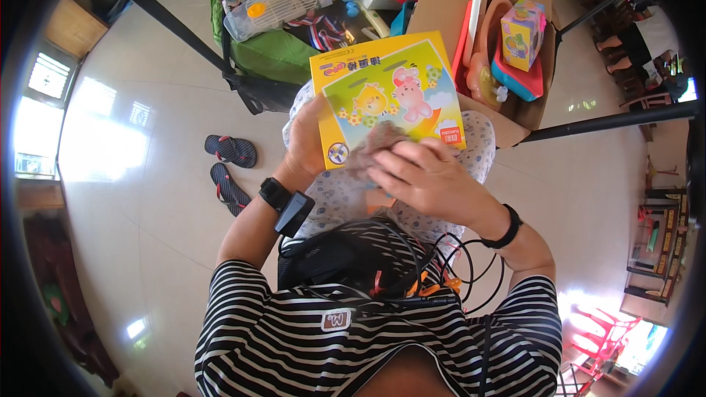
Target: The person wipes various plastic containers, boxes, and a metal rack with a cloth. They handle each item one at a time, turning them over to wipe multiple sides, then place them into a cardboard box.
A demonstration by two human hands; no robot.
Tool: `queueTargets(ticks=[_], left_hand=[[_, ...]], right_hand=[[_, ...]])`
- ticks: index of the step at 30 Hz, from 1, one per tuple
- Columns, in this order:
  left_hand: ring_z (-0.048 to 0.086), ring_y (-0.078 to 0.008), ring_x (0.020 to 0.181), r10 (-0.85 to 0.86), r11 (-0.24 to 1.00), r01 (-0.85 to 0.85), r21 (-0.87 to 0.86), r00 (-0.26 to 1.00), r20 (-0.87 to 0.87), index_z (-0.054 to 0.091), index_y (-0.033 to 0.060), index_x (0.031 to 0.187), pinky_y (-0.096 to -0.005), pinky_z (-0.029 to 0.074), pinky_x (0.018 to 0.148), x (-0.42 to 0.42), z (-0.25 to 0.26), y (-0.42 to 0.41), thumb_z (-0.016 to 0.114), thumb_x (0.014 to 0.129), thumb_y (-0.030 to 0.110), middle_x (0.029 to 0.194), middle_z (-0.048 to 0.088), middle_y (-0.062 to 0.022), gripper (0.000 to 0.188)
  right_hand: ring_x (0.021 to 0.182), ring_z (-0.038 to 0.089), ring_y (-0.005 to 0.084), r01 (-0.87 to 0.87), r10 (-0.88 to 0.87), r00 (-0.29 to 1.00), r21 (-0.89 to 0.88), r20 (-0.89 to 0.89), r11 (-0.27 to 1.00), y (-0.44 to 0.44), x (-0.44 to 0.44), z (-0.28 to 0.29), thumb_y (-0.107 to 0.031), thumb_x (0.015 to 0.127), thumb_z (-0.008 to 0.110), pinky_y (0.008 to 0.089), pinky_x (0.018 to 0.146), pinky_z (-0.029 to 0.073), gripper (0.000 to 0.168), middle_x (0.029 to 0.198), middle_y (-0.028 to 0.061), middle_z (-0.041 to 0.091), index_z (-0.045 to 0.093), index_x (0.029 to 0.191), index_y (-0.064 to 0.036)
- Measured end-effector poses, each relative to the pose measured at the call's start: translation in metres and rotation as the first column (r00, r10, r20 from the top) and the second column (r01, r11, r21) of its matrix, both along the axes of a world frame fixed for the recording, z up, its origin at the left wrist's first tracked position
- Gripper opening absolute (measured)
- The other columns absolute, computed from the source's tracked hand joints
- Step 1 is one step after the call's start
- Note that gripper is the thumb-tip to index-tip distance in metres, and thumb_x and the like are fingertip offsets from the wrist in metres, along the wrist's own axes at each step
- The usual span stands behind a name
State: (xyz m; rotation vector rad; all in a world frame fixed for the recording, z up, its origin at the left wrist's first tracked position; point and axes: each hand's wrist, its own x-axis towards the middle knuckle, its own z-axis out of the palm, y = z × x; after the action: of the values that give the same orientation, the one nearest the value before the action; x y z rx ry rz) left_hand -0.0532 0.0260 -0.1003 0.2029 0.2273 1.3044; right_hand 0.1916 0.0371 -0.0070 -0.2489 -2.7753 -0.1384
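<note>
A yellow cardboard box of oil pastels [400, 94], printed with cartoon animals, is tilted up over my lap. My left hand [309, 135] grips its left edge, the fingers hidden behind it. In my right hand [427, 176] is a crumpled greyish-brown cloth [375, 146], slightly blurred, against the lower part of the printed face. Patterned light trousers [331, 198] cover my legs beneath both hands.
Ahead on the left, a green and black fabric bag [270, 58] holds toys and ribbons. An open cardboard carton [441, 3] with plastic toys and a small purple box [522, 36] stands front right. Flip-flops [231, 151] lie on the floor. Black cables [469, 264] loop near my waist. People are at upper right.
</note>
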Motion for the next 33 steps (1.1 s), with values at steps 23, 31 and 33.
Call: queueTargets(ticks=[23, 31, 33], left_hand=[[0.067, -0.036, 0.121, -0.04, 0.999, 0.039, -0.023, 0.998, -0.053, 0.048, -0.0016, 0.147, -0.0505, 0.052, 0.108, -0.016, -0.016, -0.005, 0.071, 0.083, 0.02, 0.14, 0.063, -0.0224, 0.072], [0.066, -0.0359, 0.122, -0.024, 0.998, 0.027, -0.053, 0.998, 0.058, 0.044, -0.002, 0.149, -0.0495, 0.053, 0.107, -0.015, -0.007, -0.008, 0.064, 0.086, 0.019, 0.14, 0.061, -0.0223, 0.07], [0.066, -0.0362, 0.121, -0.004, 0.998, 0.009, -0.055, 0.996, 0.088, 0.045, -0.0016, 0.148, -0.0502, 0.053, 0.106, -0.014, -0.007, -0.008, 0.064, 0.087, 0.021, 0.139, 0.062, -0.0222, 0.068]], right_hand=[[0.106, 0.062, 0.0149, -0.071, -0.718, 0.572, -0.896, -0.397, 0.439, 0.099, 0.009, 0.009, -0.005, 0.097, 0.057, 0.0277, 0.095, 0.05, 0.032, 0.114, 0.0078, 0.066, 0.06, 0.128, 0.004], [0.102, 0.064, 0.0149, -0.327, -0.785, 0.58, -0.945, -0.219, 0.022, 0.091, 0.007, 0.018, -0.003, 0.096, 0.057, 0.0274, 0.092, 0.05, 0.033, 0.112, 0.0087, 0.068, 0.063, 0.128, 0.003], [0.102, 0.063, 0.0144, -0.242, -0.79, 0.578, -0.967, -0.204, 0.073, 0.079, 0.012, 0.004, -0.004, 0.096, 0.057, 0.0273, 0.092, 0.051, 0.033, 0.113, 0.0088, 0.068, 0.062, 0.129, 0.002]])
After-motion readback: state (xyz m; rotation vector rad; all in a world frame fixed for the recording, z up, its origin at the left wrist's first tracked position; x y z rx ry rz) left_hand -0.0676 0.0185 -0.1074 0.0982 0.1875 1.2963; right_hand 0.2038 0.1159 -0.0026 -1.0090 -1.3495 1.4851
